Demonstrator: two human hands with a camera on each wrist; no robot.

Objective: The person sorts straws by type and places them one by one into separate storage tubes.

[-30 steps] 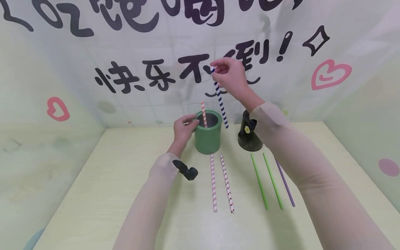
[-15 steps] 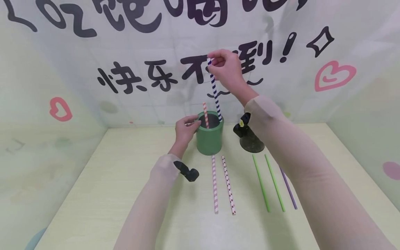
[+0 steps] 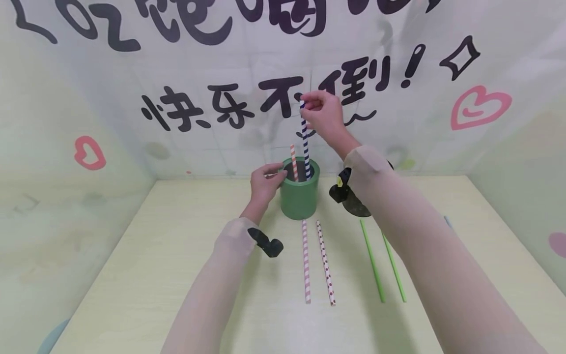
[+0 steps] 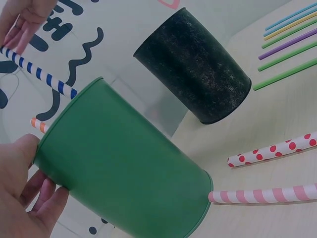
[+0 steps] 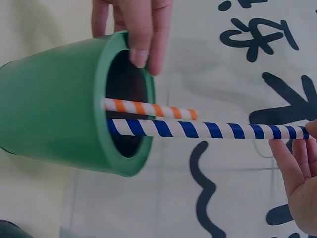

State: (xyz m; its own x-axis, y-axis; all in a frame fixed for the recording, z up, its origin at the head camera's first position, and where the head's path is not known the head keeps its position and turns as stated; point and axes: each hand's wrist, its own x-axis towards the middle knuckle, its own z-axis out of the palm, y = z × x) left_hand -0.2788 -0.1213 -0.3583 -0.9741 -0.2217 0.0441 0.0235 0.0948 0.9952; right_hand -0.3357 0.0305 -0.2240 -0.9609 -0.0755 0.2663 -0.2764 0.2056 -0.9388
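At the back of the table stands a green cup [image 3: 299, 201], upright. My left hand [image 3: 264, 184] grips its rim from the left, thumb at the opening and fingers along the outside. My right hand [image 3: 325, 115], raised above the cup, pinches the top end of a blue-and-white striped paper straw [image 5: 198, 130]. The straw's lower end is inside the cup and hidden by its wall. Beside it, a shorter-looking orange-and-white striped straw [image 5: 148, 108] leans in the same cup, its top sticking out past the rim.
A black cup [image 4: 193, 64] stands right of the green one, partly behind my right sleeve. In front lie a pink-striped straw [image 3: 306, 260] and a red-dotted straw [image 3: 325, 263]. Farther right are green straws [image 3: 372, 260], a purple straw [image 4: 287, 43], yellow and blue ones. A printed banner [image 3: 199, 64] hangs behind.
My right hand has brought the blue-striped straw left over the green cup, then lowered it so its end is inside. My left hand stays at the rim.
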